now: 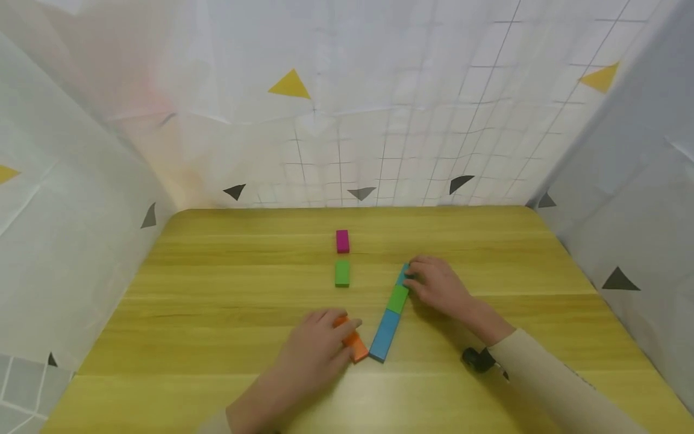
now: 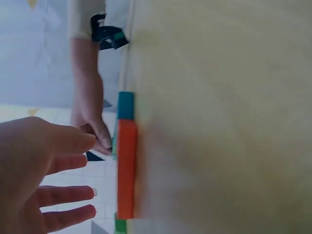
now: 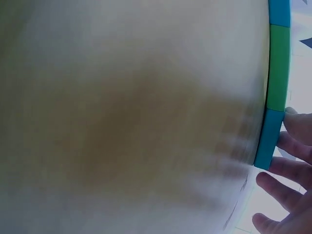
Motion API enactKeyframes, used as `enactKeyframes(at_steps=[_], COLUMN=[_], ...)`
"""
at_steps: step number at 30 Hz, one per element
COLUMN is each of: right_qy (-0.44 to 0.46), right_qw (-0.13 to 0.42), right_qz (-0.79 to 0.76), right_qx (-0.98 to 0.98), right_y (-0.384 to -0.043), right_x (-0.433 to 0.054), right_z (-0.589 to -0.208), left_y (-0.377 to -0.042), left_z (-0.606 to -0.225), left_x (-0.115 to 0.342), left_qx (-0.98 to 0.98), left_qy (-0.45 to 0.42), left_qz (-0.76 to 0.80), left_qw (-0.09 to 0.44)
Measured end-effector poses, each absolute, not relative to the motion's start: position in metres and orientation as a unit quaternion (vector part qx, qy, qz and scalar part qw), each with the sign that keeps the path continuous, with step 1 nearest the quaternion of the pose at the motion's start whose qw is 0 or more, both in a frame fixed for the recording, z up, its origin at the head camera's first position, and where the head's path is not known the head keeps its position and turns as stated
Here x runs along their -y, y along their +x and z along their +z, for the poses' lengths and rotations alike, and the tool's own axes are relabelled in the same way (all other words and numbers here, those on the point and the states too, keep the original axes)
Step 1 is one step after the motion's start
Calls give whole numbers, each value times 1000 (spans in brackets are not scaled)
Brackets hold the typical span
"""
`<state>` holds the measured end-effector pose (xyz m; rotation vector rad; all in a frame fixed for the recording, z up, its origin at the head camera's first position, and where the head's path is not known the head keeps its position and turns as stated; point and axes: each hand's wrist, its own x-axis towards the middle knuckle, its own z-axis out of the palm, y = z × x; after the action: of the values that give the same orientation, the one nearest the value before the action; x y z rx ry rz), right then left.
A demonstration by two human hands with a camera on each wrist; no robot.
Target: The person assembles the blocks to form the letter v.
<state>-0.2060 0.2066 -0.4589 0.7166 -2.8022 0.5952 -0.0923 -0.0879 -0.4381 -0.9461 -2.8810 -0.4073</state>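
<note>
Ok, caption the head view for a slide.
Left hand over an orange block, right hand at the far end of a blue-green-blue row of blocks.

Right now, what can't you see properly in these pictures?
Head view: part of the orange block, behind the left hand.
Head view: part of the far blue block, behind the right hand.
Right wrist view: the near blue block, cut off by the top edge.
Head view: marks on the right sleeve, too small to read.
</note>
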Motion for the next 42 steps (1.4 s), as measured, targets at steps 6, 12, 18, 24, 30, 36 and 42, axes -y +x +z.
enactKeyframes(at_steps=[6,12,18,24,30,36,42], right_qy=[238,250,269,263,257,251,246], right_qw=[95,103,109,97,94,87,87], right_qz=[199,203,209,204,211,215,215], right_qx=[946,941,934,938,938,940,941], right_y=[-205,-206,-210,-208,-206,-203,-202], right_x=[-209,-208,-207,-207,-208,-208,-208], right_z=[-458,-459,-459,-460,-458,-455,-455], left_y=[-108,-126,-137,-151,-172,-193,-214], left_z=[-433,-436,-436,-437,-439,-442,-447], left_x=[94,107,116,116,114,116,117], left_qx=[951,950,946,948,946,948,943], left_qy=[-271,-244,-227,-227,-249,-261,-269], left_qz=[-145,-186,-223,-223,-204,-183,-196], left_qw=[31,52,60,33,25,24,1])
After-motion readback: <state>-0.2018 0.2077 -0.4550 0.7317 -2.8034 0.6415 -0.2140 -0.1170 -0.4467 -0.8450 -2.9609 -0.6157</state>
